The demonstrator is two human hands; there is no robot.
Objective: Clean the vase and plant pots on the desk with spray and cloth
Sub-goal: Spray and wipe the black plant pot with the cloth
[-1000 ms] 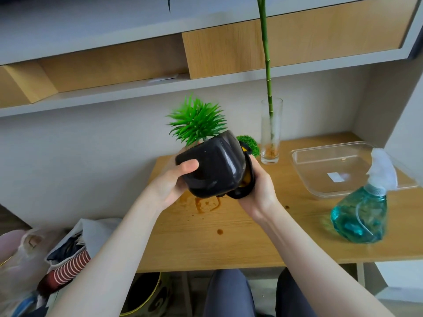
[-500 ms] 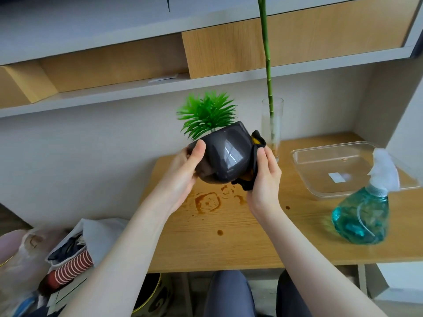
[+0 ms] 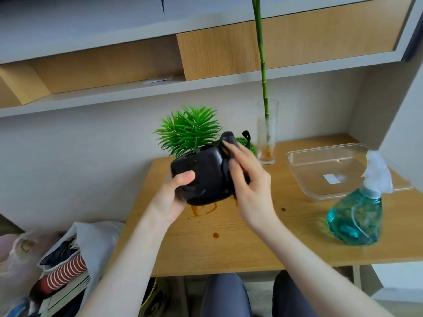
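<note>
Gripping the black plant pot [image 3: 201, 179] from its left side, the left hand [image 3: 170, 197] has its thumb laid across the near face and the fingers hidden behind, holding the pot tilted in the air just above the surface [image 3: 251, 236], at the middle of the frame. The right hand [image 3: 249, 179] presses a dark cloth [image 3: 229, 139] against the pot's right face, fingers fairly straight over the fabric, with a fold of cloth bunched above the fingertips and a small loop sticking up behind.

From the single head view, I judge the step in hand to be wiping this pot with the cloth. The next move likely calls for turning the pot in the left hand to bring an unwiped face round to the cloth, while keeping it tilted gently enough that the plant stays in.

The pot is glossy and smooth, a rounded block with soft facets that catch the light. Its plant [image 3: 188, 131] is stiff, spiky, bright green, probably plastic. Brown ring stains [image 3: 204, 210] and a few drips mark the pale wood-grain surface under the pot. Right of centre stands a tall, clear glass vase [image 3: 266, 145] with a straight green stalk and brownish residue at its base. Further right lie a clear, shallow plastic tray [image 3: 295, 156] and a translucent teal spray bottle [image 3: 357, 220] with a white trigger head.
</note>
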